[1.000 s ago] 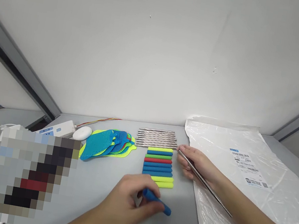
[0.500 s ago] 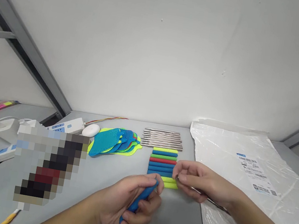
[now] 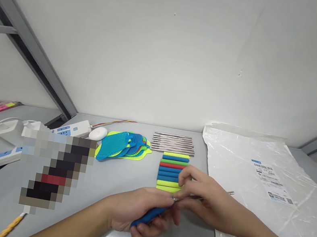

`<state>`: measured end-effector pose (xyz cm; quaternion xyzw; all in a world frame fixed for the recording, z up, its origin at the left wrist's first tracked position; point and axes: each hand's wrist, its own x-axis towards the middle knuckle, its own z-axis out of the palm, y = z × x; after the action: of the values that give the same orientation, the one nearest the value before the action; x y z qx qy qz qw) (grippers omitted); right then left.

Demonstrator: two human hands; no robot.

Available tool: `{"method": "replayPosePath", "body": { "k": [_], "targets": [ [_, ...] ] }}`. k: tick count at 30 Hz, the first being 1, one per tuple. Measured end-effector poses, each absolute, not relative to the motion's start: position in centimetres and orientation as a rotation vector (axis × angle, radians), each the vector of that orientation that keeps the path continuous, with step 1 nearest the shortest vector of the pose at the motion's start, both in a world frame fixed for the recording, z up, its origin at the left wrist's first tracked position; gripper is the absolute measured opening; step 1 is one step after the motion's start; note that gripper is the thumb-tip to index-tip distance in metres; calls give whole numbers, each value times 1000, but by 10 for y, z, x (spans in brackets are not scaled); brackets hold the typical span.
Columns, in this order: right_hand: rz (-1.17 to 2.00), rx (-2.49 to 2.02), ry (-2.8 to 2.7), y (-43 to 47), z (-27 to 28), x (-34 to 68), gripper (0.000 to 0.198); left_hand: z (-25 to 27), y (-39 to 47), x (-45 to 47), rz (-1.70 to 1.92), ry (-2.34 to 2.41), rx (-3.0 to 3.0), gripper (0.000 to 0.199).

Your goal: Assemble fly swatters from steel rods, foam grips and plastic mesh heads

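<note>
My left hand (image 3: 127,207) is wrapped round a blue handle sleeve (image 3: 148,217). My right hand (image 3: 211,199) pinches a thin metal rod (image 3: 231,193), whose near tip meets the upper end of the sleeve; how far it enters is hidden by the fingers. Just beyond the hands lies a row of coloured handle sleeves (image 3: 170,170) in blue, red, green and yellow, partly covered by my right hand. Behind them several metal rods (image 3: 172,143) lie side by side. Perforated fly swatter heads (image 3: 113,146) in blue and yellow-green form an overlapping pile to the left.
A white plastic mailing bag (image 3: 258,181) with a label covers the table's right side. On the left are power strips (image 3: 73,128), white cables, a round white object (image 3: 98,133) and a pixelated patch (image 3: 55,172). A wall rises behind the table.
My right hand has moved left with the rod, bringing its tip to the blue sleeve. The sleeve has tilted flatter in my left hand.
</note>
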<state>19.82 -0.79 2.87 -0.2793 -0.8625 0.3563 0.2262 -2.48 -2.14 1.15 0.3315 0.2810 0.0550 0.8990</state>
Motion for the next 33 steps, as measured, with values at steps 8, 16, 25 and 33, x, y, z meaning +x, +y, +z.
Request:
{"method": "replayPosePath", "body": {
  "k": [8,16,25,33],
  "targets": [
    [955,-789,-2513,-23,39,196,12,10,-27,-21,42,572,773,25],
    [391,-688,-2791,-32,23,180,30,2,-27,-13,-71,515,802,35],
    [-127,-562,-2478,-22,9,189,66,7,-28,-15,39,478,763,37],
    [399,-1174,-1660,17,20,212,31,16,-28,-24,167,455,712,31]
  ]
}}
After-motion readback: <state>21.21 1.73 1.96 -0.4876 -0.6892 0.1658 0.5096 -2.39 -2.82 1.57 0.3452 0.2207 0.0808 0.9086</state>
